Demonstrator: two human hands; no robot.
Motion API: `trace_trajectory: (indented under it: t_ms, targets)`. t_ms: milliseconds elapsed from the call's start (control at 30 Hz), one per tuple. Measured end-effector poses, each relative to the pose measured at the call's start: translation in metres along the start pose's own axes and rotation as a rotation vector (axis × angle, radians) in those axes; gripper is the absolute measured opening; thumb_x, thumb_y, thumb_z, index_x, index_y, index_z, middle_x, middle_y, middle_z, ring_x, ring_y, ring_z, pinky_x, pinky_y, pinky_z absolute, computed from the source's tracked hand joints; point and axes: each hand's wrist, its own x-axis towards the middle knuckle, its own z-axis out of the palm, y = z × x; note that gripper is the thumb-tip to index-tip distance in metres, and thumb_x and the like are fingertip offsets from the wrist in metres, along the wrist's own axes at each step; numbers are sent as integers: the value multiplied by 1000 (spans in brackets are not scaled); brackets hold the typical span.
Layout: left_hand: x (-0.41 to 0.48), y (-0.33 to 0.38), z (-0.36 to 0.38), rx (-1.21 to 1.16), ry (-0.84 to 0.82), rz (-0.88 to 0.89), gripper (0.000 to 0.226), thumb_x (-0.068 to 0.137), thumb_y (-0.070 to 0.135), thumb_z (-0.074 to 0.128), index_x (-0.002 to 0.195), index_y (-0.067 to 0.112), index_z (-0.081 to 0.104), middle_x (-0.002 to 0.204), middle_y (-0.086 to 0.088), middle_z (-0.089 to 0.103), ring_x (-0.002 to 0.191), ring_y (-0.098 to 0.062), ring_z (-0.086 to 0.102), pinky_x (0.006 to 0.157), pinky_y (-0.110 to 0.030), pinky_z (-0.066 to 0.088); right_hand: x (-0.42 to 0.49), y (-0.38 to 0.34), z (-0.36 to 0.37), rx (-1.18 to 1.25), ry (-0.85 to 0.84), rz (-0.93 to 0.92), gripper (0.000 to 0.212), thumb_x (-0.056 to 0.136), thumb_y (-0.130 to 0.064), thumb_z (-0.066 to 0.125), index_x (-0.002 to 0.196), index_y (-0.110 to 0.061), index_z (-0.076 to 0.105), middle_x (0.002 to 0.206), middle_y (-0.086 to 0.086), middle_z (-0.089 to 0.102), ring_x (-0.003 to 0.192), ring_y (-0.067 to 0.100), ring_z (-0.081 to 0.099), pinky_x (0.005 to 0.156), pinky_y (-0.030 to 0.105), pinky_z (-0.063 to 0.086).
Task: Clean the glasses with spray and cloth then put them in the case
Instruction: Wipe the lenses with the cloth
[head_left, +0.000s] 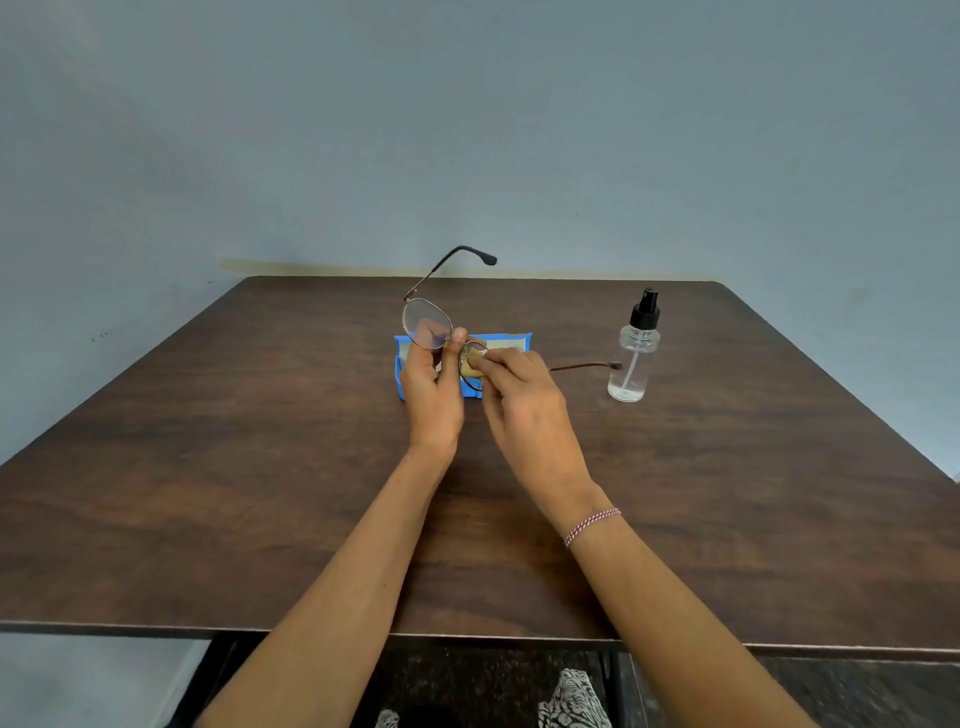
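Your left hand (431, 389) pinches the glasses (428, 325) at the bridge, holding them above the open blue case (511, 342), which lies near the far edge of the counter (260, 493). Your right hand (524, 405) grips the yellowish cloth (470, 366) against one lens. The spray bottle (634, 358) stands upright toward the far right corner, apart from the case.

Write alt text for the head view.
A person's left hand pinches wire-framed glasses at the bridge while the right hand presses a yellow cloth to one lens, above a blue case on a wooden table. A clear spray bottle stands to the right.
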Motion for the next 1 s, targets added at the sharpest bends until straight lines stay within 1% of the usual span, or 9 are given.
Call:
trace_trajectory:
  t_ms: [167,267,367,500,600,700,800,867,1000]
  targets:
    - [-3,1,4,9,-62,13,24,96,9,49,74,18,45,71,2,44,68,-7,42,63,-19,41,0,1,0,-23,51,36,38,72,14,66,109,4,64,102,16,64,90,30,61,81,34,55]
    - [-1,3,2,-5,-25,9,25,95,7,50,74,19,46,70,4,47,67,-4,45,64,-18,41,-1,0,2,1,18,50,30,88,-7,50,114,2,63,108,13,63,97,25,56,88,29,48]
    - [1,4,-1,-65,40,-46,21,95,7,50,77,18,49,74,0,57,69,-5,55,66,-19,46,-2,-3,2,42,-29,2,36,88,-19,44,111,1,64,110,11,63,100,23,54,92,27,43]
    - [5,3,-3,-129,91,-86,20,96,9,49,79,19,53,80,-11,65,74,-14,62,68,-21,49,-1,-3,3,-82,-11,-101,19,81,-2,64,99,2,68,98,12,65,90,25,58,83,34,51]
    - [4,2,-1,-96,50,-85,15,96,12,50,82,17,53,83,-12,64,78,-16,61,71,-24,49,-3,3,7,-193,-51,-32,36,69,6,76,103,2,67,100,12,64,88,26,60,80,33,54]
    - [2,0,0,-88,11,-86,15,96,10,50,81,13,50,81,-13,54,78,-18,54,71,-29,46,-1,0,5,-170,-51,-28,27,81,-1,63,108,5,64,104,14,64,90,27,60,83,36,53]
    - [3,1,-2,-126,51,-119,16,96,9,50,80,12,49,82,-15,55,77,-20,53,68,-25,48,1,-7,0,-92,-88,-77,35,90,-15,45,112,5,63,109,14,63,95,29,60,88,38,52]
    - [6,0,-4,-161,75,-146,19,96,9,49,78,13,51,82,-16,61,77,-22,58,68,-21,50,0,-4,2,-127,-122,-125,32,83,-2,59,114,4,62,111,14,63,98,29,60,89,39,52]
    - [8,-1,-5,-105,68,-152,18,96,13,51,77,12,49,84,-20,61,81,-20,61,65,-17,50,-1,3,1,-144,-119,-88,51,64,10,76,112,-1,64,108,9,64,99,26,61,82,35,55]
